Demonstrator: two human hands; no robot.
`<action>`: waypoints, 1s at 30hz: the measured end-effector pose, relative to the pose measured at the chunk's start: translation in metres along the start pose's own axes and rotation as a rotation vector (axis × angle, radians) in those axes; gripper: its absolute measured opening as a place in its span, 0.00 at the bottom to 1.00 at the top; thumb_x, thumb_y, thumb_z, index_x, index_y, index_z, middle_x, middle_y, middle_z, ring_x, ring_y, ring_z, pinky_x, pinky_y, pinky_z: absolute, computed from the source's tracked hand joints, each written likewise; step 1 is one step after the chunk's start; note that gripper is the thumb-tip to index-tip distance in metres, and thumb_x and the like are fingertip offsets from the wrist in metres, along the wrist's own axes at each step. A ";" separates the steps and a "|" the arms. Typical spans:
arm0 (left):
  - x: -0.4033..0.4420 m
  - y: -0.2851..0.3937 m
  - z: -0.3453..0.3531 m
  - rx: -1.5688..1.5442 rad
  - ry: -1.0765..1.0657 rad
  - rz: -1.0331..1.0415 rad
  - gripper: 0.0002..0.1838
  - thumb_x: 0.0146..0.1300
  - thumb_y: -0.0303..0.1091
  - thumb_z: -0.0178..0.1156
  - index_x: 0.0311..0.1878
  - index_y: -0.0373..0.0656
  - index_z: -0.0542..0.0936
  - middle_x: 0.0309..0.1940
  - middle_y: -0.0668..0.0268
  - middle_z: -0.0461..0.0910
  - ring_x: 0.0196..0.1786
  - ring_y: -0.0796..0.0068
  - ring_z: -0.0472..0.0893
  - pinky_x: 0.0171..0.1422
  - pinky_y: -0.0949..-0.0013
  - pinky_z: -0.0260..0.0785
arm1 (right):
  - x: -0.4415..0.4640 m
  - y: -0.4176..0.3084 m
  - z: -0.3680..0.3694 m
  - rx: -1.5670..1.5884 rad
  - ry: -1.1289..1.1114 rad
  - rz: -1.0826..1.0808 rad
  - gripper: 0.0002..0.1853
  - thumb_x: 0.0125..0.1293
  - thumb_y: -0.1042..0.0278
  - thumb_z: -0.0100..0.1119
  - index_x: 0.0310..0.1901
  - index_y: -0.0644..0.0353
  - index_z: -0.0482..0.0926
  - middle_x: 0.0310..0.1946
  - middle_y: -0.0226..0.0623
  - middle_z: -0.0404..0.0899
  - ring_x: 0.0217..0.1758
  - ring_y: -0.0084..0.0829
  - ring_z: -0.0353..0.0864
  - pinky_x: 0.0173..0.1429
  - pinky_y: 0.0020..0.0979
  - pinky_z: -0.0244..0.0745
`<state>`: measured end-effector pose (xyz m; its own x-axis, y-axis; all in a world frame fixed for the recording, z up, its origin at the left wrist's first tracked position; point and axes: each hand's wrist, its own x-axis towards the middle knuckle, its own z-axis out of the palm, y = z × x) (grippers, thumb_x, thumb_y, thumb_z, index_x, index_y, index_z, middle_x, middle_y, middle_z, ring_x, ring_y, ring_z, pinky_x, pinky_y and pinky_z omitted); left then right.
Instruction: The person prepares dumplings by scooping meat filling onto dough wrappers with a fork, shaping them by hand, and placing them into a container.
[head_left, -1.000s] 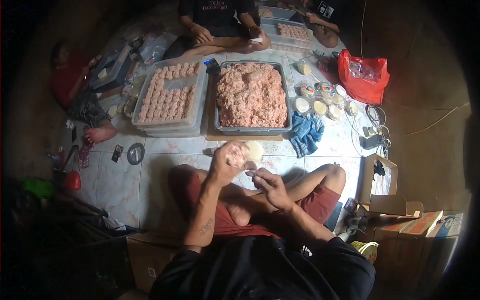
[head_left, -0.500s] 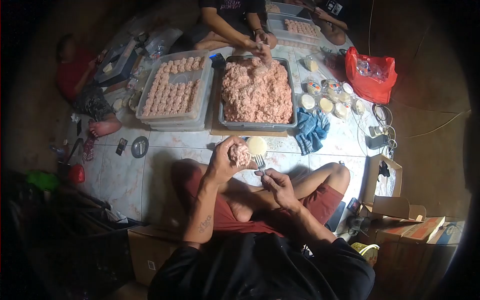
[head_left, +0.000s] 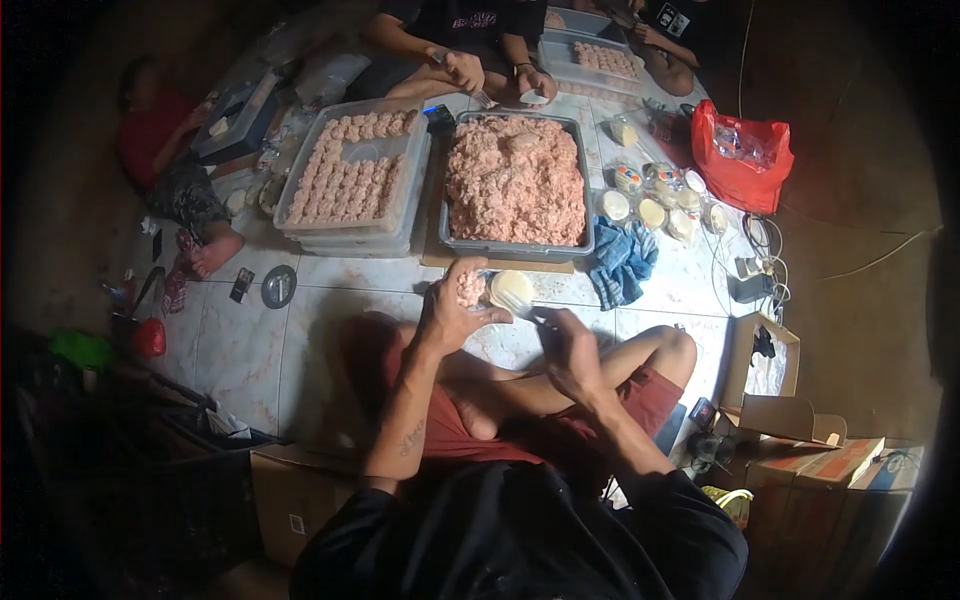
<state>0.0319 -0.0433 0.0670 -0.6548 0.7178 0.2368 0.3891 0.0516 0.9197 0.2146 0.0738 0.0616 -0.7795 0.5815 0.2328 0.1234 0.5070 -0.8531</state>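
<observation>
My left hand (head_left: 450, 315) is curled around a pink lump of minced meat (head_left: 470, 289), held just above the floor. Whether a wrapper lies under the meat is hidden by my fingers. A stack of round, pale dumpling wrappers (head_left: 511, 286) sits close to its right. In my right hand (head_left: 570, 352) is a fork (head_left: 517, 304), its blurred tines over the lower edge of the wrappers. Beyond both hands stands a grey tub (head_left: 590, 235) heaped with minced meat (head_left: 515, 190).
Left of the tub, stacked clear plastic containers (head_left: 345, 240) hold rows of meat dumplings. A blue cloth (head_left: 625, 262), packs of wrappers (head_left: 652, 210) and a red plastic bag (head_left: 745, 165) lie to the right. Across the tub, a co-worker's hand (head_left: 463, 72) holds a fork.
My left hand has turned and the meat lump moved slightly up and left. My right hand has shifted a little right, its fork tilting flatter. The co-worker's hands have left the meat.
</observation>
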 end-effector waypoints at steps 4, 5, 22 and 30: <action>0.008 -0.003 -0.006 0.147 -0.028 0.205 0.25 0.45 0.37 0.83 0.41 0.40 0.78 0.33 0.61 0.83 0.38 0.69 0.83 0.44 0.64 0.75 | 0.005 -0.037 -0.025 -0.037 -0.018 -0.036 0.13 0.67 0.81 0.57 0.51 0.62 0.83 0.38 0.52 0.81 0.38 0.47 0.83 0.43 0.40 0.78; 0.008 -0.005 -0.002 0.142 -0.029 0.208 0.25 0.45 0.37 0.83 0.41 0.40 0.78 0.33 0.61 0.83 0.38 0.69 0.83 0.44 0.64 0.75 | 0.007 -0.038 -0.022 -0.060 -0.042 -0.074 0.13 0.66 0.82 0.57 0.50 0.61 0.83 0.37 0.51 0.80 0.37 0.47 0.82 0.42 0.41 0.77; 0.002 -0.008 -0.001 -0.151 -0.179 -0.011 0.33 0.41 0.51 0.85 0.43 0.40 0.81 0.37 0.64 0.84 0.40 0.71 0.82 0.49 0.65 0.77 | 0.150 0.118 -0.007 -0.604 0.068 -0.168 0.07 0.69 0.73 0.49 0.40 0.63 0.77 0.35 0.59 0.77 0.40 0.61 0.79 0.45 0.52 0.75; 0.010 -0.007 -0.003 0.178 -0.209 -0.086 0.22 0.53 0.42 0.78 0.45 0.40 0.81 0.34 0.53 0.85 0.37 0.58 0.84 0.46 0.57 0.76 | 0.059 -0.044 -0.034 -0.251 -0.048 -0.318 0.10 0.65 0.78 0.50 0.45 0.67 0.79 0.40 0.60 0.76 0.46 0.61 0.80 0.47 0.48 0.76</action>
<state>0.0205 -0.0380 0.0635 -0.5494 0.8323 0.0739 0.4580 0.2259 0.8598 0.1840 0.1074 0.1289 -0.8298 0.3434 0.4399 0.0128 0.7998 -0.6001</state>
